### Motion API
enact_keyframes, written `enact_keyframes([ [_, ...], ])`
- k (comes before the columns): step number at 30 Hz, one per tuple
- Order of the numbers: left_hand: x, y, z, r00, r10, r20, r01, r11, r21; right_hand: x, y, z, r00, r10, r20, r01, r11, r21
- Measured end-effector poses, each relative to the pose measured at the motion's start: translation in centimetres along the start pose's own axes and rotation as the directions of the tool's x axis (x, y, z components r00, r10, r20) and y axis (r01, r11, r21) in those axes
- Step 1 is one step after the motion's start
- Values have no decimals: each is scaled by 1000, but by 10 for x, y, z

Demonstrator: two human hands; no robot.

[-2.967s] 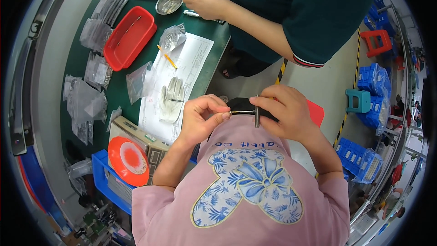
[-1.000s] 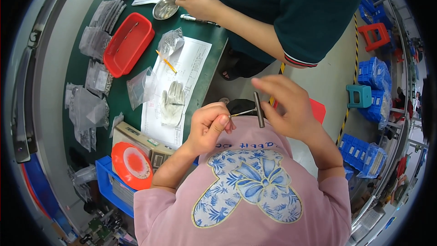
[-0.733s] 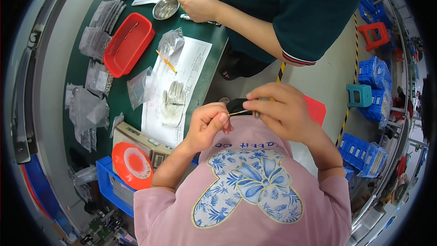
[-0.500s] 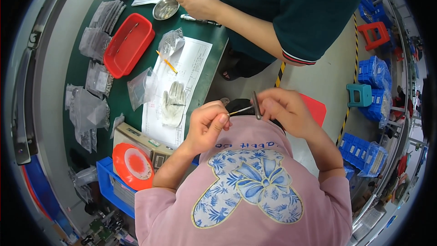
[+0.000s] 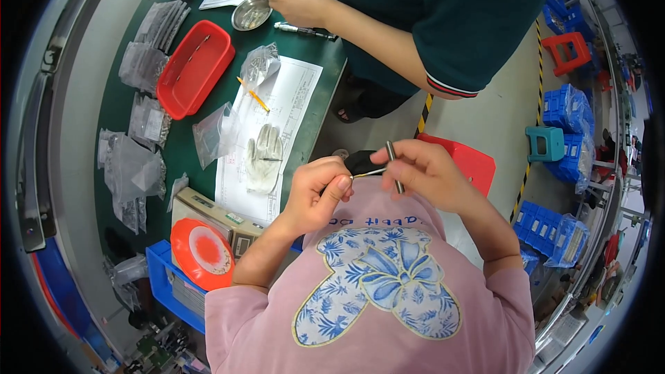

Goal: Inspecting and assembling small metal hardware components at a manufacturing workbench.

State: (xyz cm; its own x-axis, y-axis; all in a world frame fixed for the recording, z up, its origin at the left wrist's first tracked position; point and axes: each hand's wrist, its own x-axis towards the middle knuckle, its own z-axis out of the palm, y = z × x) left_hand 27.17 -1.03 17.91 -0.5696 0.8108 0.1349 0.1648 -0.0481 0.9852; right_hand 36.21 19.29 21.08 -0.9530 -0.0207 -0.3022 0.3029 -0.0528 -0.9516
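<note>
In front of my chest, my right hand [image 5: 433, 174] has its fingers round the thick grey crossbar of a T-handled metal tool [image 5: 395, 166]. The tool's thin shaft runs left to my left hand [image 5: 318, 194]. That hand is closed, thumb and forefinger pinched at the shaft's tip; whatever small piece sits between them is hidden. On the table, a white glove [image 5: 264, 159] lies on a printed drawing sheet [image 5: 301, 90], with a small thin metal piece on the glove. A yellow pen [image 5: 255, 95] rests farther up the sheet.
Left on the green table [image 5: 183, 145] are a red tray [image 5: 173, 90], several plastic bags of parts [image 5: 131, 166] and a metal bowl [image 5: 242, 17]. A beige scale [image 5: 222, 218] with an orange-red dish [image 5: 183, 242] stands nearer. A co-worker's hands [image 5: 301, 3] work at the far end. A red stool [image 5: 471, 166] is at right.
My right hand has turned the crossbar, which now tilts the other way, and its fingers have shifted along it. My left hand has stayed nearly in place.
</note>
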Motion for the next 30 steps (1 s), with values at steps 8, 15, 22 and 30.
enact_keyframes([
  [8,-5,0,2,988,-156,-11,148,954,-260,-3,-4,19,976,-111,-186,126,989,71],
  [15,-5,-2,-2,984,-169,47,175,959,-221,2,-6,14,952,-306,31,294,878,-378],
  [22,0,-3,14,904,-404,-141,324,862,-391,11,3,19,877,-479,39,439,768,-467],
  [30,-33,-32,12,832,-526,-177,292,687,-666,40,48,25,984,-112,-140,129,985,115],
])
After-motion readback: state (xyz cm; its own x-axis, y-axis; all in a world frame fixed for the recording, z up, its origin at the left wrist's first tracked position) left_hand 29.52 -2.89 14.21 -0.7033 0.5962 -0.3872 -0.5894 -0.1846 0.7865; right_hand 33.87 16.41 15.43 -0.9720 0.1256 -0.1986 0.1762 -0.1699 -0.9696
